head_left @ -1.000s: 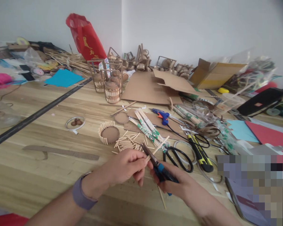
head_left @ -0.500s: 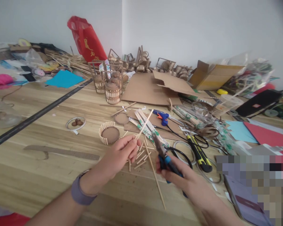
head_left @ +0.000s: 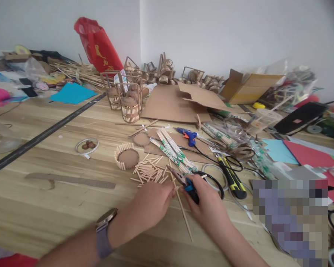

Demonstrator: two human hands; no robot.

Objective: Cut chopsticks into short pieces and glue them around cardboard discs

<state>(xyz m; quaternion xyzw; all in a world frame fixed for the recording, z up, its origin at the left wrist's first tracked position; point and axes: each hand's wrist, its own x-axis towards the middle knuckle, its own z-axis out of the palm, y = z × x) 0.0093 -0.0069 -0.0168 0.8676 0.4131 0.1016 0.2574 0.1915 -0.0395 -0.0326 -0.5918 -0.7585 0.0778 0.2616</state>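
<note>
The left hand (head_left: 151,202) is low over the near middle of the counter (head_left: 66,207), its fingers drawn together and seemingly pinching a thin pale stick (head_left: 177,188), of which only a short stretch shows between the hands. The right hand (head_left: 207,198) is wrapped around the handles of the pliers (head_left: 187,184), whose nose points to the far left; whether the jaws are biting the stick cannot be told, as the hand and tool hide that spot.

To trim cleanly, the stick is best held close to the cutting edge, with the left fingertips just clear of it, and set square across the blades so the end does not splinter. One firm squeeze should serve better than several nibbles. Working low, just near of the heap of short pieces (head_left: 150,170), should keep offcuts from flying off. A loose piece from that heap could act as a gauge for even lengths. The long stick (head_left: 185,217) lying on the counter beneath the hands might be snagged, so it is worth keeping clear of the blades.
</note>
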